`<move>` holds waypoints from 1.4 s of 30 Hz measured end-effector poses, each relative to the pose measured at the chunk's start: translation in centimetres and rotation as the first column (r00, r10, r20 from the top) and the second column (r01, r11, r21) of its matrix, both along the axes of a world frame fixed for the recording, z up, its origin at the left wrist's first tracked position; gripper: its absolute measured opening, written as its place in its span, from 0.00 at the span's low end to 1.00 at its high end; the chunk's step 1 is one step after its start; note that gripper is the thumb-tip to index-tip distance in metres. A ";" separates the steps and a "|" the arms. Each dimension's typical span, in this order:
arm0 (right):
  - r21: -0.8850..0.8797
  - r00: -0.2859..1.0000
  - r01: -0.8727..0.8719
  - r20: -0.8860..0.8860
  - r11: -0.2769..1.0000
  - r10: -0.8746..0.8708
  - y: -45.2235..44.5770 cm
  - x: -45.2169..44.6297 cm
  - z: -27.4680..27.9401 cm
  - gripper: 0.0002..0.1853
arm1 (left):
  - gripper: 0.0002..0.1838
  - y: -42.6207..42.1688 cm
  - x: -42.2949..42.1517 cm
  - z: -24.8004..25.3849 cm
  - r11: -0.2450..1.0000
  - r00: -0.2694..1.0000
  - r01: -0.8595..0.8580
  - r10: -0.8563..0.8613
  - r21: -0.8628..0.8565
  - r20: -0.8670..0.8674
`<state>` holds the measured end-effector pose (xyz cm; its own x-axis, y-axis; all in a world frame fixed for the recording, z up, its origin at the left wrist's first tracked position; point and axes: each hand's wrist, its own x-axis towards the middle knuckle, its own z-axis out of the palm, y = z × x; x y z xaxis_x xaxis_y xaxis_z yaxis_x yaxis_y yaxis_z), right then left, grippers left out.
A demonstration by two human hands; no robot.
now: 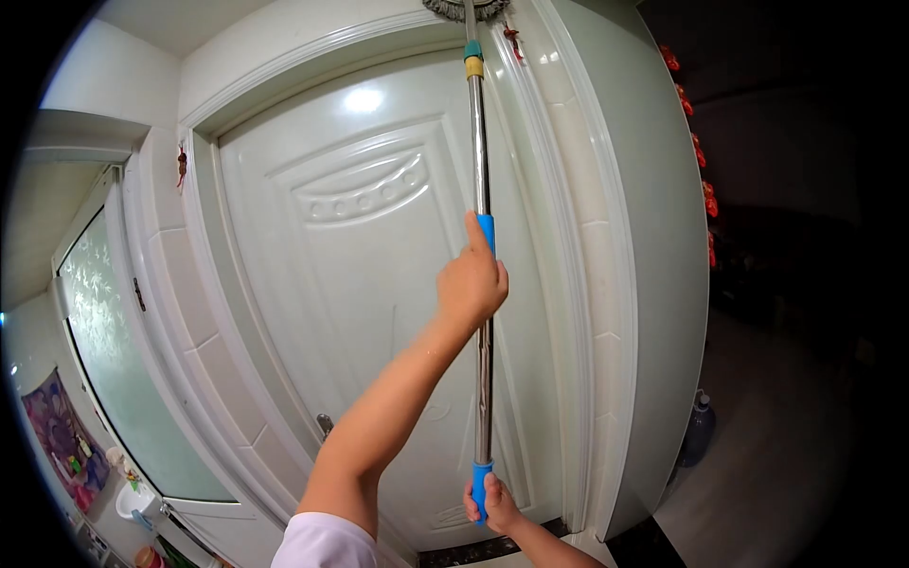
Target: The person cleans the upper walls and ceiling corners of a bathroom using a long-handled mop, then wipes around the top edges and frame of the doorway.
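A long-handled mop (480, 142) stands upright before me, with a steel pole and blue grips. Its grey fringed head (467, 9) is up at the top edge, by the upper door trim, partly cut off by the frame; whether it touches the wall I cannot tell. My left hand (473, 282) wraps round the pole at the upper blue grip, index finger stretched along it. Lower down, my right hand (494, 504) is closed on the blue grip at the pole's bottom end. Behind the mop is a shut white panelled door (350, 275).
Red ornaments (182, 165) hang on both sides of the door frame. At left, a frosted glass door (133, 360) stands by a room with a white washbasin (135, 499). A pale panel (649, 237) borders the right side, with a large water bottle (698, 431) behind it.
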<state>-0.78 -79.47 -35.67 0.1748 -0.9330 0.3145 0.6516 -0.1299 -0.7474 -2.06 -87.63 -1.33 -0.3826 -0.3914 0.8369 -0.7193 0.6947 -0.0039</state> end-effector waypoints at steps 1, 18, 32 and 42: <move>0.007 0.999 -0.040 0.000 0.999 0.040 -0.2 0.2 0.8 0.35 | 0.41 0.0 0.1 0.6 1.000 1.000 0.000 0.000 0.000 0.000; -0.075 0.990 -0.091 -0.113 0.993 0.082 -1.9 0.5 6.1 0.36 | 0.40 -1.1 3.4 5.1 0.996 0.994 -0.090 0.090 0.008 -0.068; -0.030 0.983 0.131 -0.128 0.991 -0.134 -0.4 -7.2 9.1 0.34 | 0.39 -0.4 -4.4 8.1 0.999 0.993 -0.025 0.029 0.036 -0.114; -0.026 0.997 -0.078 -0.012 0.997 0.078 1.8 -8.1 7.8 0.35 | 0.43 0.9 -7.4 7.0 0.998 1.000 -0.027 0.027 -0.060 0.005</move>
<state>-8.86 -77.64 -27.86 0.2505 -0.9076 0.3370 0.6524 -0.0989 -0.7514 -9.50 -86.73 5.67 -0.3774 -0.3508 0.8570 -0.7375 0.6736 -0.0490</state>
